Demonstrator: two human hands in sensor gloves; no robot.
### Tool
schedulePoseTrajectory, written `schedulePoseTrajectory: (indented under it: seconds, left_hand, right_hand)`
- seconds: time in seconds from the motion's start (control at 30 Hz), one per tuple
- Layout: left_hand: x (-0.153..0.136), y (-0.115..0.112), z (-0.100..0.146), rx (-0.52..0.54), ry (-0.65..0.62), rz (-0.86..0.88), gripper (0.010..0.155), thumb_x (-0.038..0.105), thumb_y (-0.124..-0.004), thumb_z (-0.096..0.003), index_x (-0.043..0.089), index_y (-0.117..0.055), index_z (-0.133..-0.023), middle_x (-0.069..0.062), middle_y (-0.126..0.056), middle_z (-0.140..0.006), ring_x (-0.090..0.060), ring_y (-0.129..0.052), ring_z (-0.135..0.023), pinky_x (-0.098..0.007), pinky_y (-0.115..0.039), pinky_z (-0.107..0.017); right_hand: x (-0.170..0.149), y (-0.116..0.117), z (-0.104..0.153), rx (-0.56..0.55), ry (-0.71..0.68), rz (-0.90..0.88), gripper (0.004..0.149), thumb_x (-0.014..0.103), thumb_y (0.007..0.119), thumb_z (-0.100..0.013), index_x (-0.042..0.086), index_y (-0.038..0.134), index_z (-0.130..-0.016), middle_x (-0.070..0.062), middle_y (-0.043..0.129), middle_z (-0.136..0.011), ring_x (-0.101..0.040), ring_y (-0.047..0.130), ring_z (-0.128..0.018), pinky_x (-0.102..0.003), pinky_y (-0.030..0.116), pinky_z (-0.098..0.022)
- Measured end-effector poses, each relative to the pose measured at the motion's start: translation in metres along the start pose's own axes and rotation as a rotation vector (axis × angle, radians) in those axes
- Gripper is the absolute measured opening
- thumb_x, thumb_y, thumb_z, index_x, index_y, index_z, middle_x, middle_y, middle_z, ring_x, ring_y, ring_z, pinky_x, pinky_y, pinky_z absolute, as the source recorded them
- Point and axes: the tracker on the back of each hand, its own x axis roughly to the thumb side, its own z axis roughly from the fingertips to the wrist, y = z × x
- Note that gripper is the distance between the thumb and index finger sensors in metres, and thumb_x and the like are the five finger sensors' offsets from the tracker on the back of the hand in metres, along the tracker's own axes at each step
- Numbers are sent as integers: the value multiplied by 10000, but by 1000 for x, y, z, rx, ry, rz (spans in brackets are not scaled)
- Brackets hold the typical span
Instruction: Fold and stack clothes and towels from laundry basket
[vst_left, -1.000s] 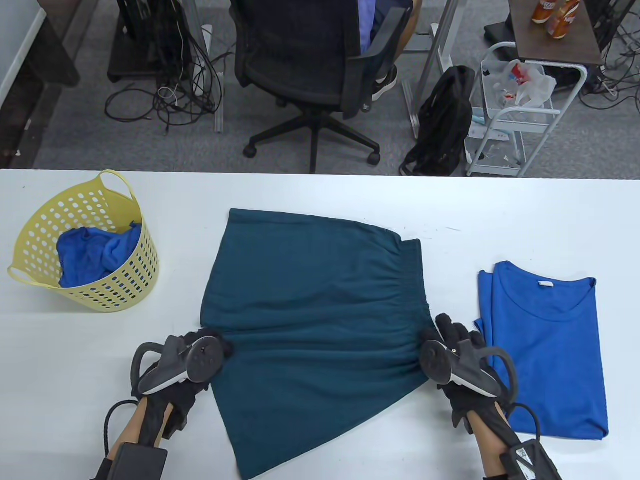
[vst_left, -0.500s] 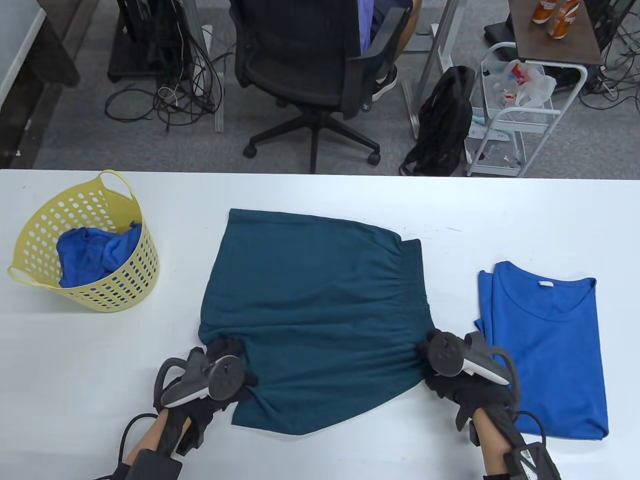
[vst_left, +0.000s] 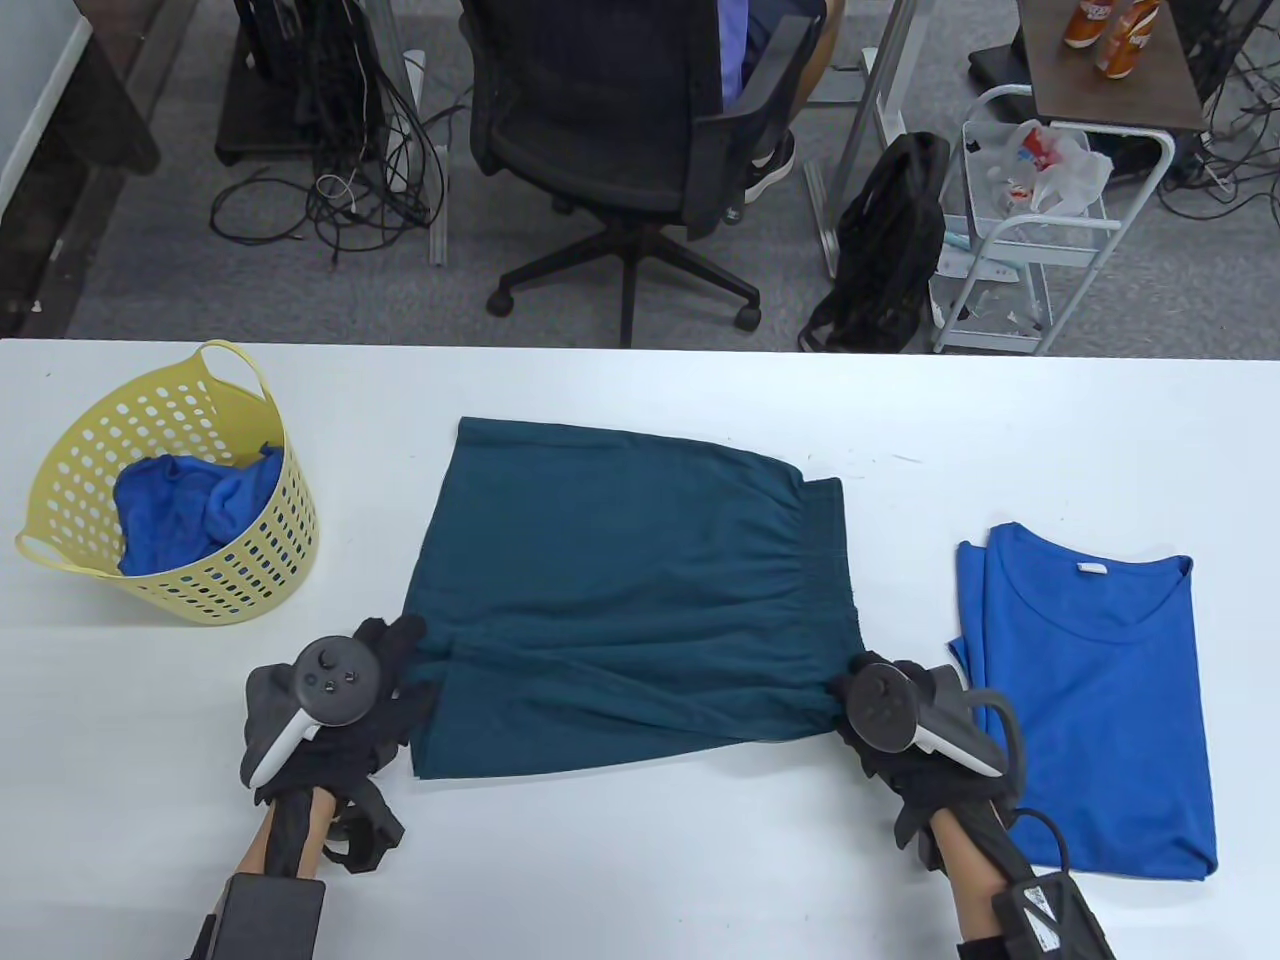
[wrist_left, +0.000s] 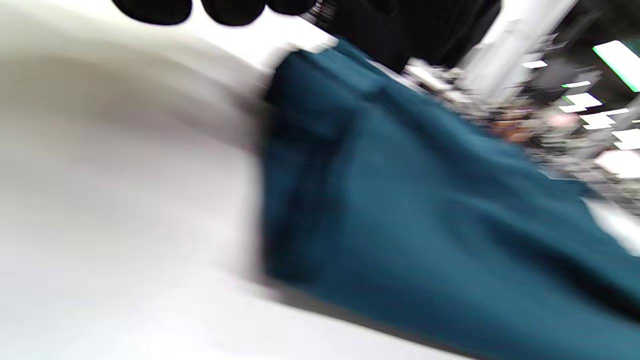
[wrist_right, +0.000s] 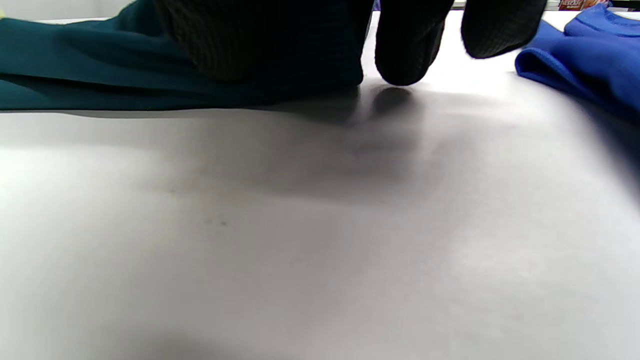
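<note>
An office floor with a swivel chair (vst_left: 640, 130), tangled cables and a small cart (vst_left: 1030, 250) runs behind a long white table (vst_left: 640, 880). On it, in the middle, lie teal shorts (vst_left: 640, 590), spread flat with the near edge doubled over so the fold runs straight across between the two hands. A yellow basket (vst_left: 250, 570) stands well to the left with a blue cloth (vst_left: 190, 505) bunched inside, and a folded blue shirt (vst_left: 1100, 690) lies to the right, just beside the shorts.

The left hand (vst_left: 340, 700) rests at the left end of the fold, fingers spread over the edge; whether it grips the cloth or only presses it I cannot tell. The right hand (vst_left: 900, 720) sits at the right end by the waistband, and its fingers seem closed on the bunched fabric there.

The shorts look light and limp, a soft knit that sags and wrinkles, so I would take them at the corners or the elastic waistband, both ends at once, or the fold will skew.

The right wrist view shows what the table view hides: fingertips (wrist_right: 407, 55) down at the table, the teal edge (wrist_right: 100, 75) tucked under the hand, the shirt close by. The left wrist view is blurred; it gives only teal layers.
</note>
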Motion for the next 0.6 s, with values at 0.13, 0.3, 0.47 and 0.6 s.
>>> schedulePoseTrajectory:
  seconds: [0.13, 0.3, 0.47, 0.6]
  left_hand:
    - [18, -13, -12, 28, 68, -264, 960, 519, -766, -535, 257, -136, -1211, -291, -154, -1271, -583, -316, -1139, -746, -472, -757]
    - [18, -21, -40, 88, 155, -367, 705, 500, -781, -516, 390, -495, -1151, -239, -334, -1280, -556, -411, -1129, -724, -519, -748]
    - [12, 2, -24, 214, 26, -167, 459, 459, -762, -521, 379, -715, -970, -180, -523, -1250, -528, -523, -1113, -709, -563, -735]
    - [0, 24, 3, 190, -113, 140, 464, 424, -728, -550, 312, -678, -998, -179, -619, -1226, -525, -612, -1096, -692, -583, -737]
  right_hand:
    - [0, 0, 0, 9, -3, 0, 517, 341, 715, -585, 199, 612, -1072, -150, 504, -1180, -496, 583, -1029, -712, 514, -719]
    - [0, 0, 0, 9, -5, -6, 536, 338, 754, -572, 199, 610, -1070, -150, 500, -1178, -495, 581, -1028, -711, 514, -719]
    - [-4, -6, 4, -57, -11, -16, 524, 307, 796, -549, 193, 669, -1044, -155, 570, -1160, -466, 623, -1019, -694, 545, -715]
    - [-15, -17, 11, -285, -67, -277, 460, 250, 771, -551, 125, 719, -990, -211, 562, -1139, -474, 635, -991, -655, 554, -710]
